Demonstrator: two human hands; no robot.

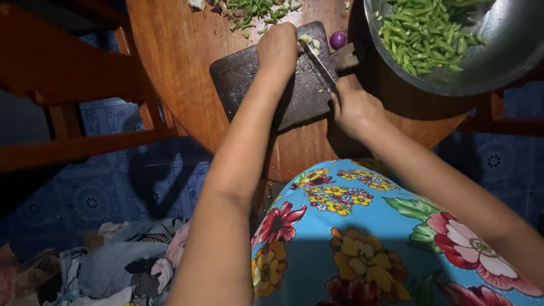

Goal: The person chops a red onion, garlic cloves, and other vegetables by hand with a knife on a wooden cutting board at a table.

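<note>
Indoors, round wooden table (181,62), dark board (249,85) — right hand (354,107) fingers gripping knife (318,63), left hand (277,48) fisted — blue-tiled floor (113,187).

A round table (181,73) of warm brown wood is seen, its top smooth with a faint sheen and fine grain. On it a dark cutting board (255,85) is laid, matt and worn, roughened by scratches. A knife (317,62) with a bright, smooth metal blade is gripped by the right hand (354,107). A metal bowl (498,56) is shown with a dull grey, brushed gloss. A small onion (338,39) is marked by shiny purple skin. A chair (73,85) of reddish wood looks smooth. Floral cloth (362,238) appears soft and matt, and the floor tiles (102,192) faintly glossy.
</note>
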